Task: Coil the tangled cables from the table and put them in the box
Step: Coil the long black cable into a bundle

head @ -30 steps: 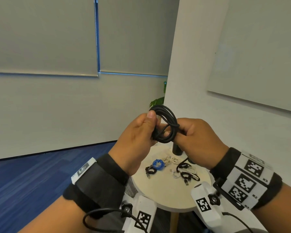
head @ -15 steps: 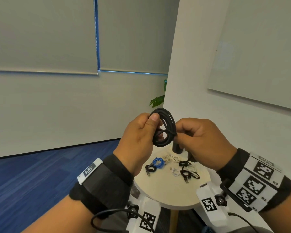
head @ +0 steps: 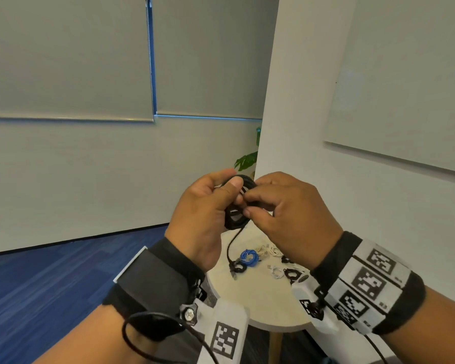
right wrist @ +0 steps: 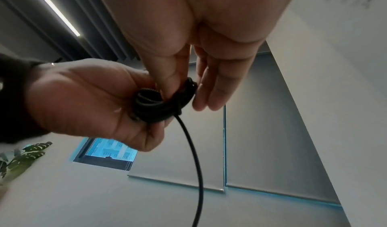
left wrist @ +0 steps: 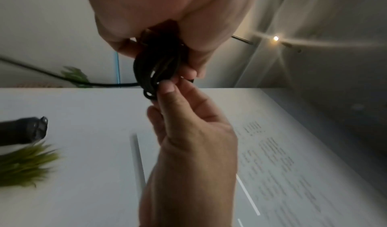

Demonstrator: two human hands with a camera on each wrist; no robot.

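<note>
A coiled black cable [head: 235, 219] is held up in front of me, above the small round table [head: 258, 298]. My left hand [head: 210, 206] grips the coil, thumb over its top. My right hand [head: 273, 203] pinches the coil's right side with thumb and forefinger. A loose tail [head: 230, 245] of the cable hangs down from the coil. In the left wrist view the coil [left wrist: 155, 68] sits between both hands. In the right wrist view the coil [right wrist: 159, 104] lies in my left palm with the tail [right wrist: 194, 156] dropping below. No box is in view.
On the table lie a blue coiled cable [head: 248, 256], white cables [head: 269, 250] and several small black cable bundles [head: 238, 266]. A white wall corner [head: 268, 127] and a green plant [head: 247, 160] stand behind the table. Blue carpet [head: 50, 279] covers the floor to the left.
Both hands have closed in over the coil and my right fingers now pinch its side. A tail of cable now hangs free below the coil.
</note>
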